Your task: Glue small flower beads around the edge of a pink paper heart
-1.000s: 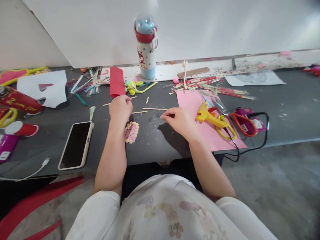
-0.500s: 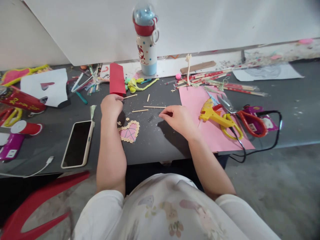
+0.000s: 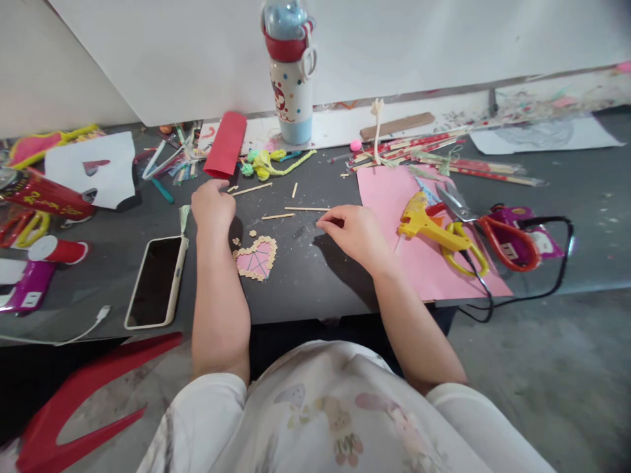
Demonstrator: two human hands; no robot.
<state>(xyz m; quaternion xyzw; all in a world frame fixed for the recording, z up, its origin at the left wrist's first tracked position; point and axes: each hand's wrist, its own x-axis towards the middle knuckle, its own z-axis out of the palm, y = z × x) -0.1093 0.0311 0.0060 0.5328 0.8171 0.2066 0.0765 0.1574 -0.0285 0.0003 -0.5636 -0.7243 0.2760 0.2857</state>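
My left hand is closed in a fist on the dark table, its fingertips at the lower edge of a red folded paper that leans to the right. My right hand rests on the table with thumb and fingers pinched together; what they pinch is too small to name. Between my forearms lies a pink heart piece edged with small pale bits. Thin wooden sticks lie just beyond both hands.
A phone lies left of my left arm. Right of my right hand, a pink sheet carries a yellow glue gun and red-handled scissors. A spotted bottle stands at the back. A red chair is at lower left.
My left hand has shifted left and away from me, uncovering the heart piece, and the red paper has tipped to the right. My right hand has stayed pinched in place.
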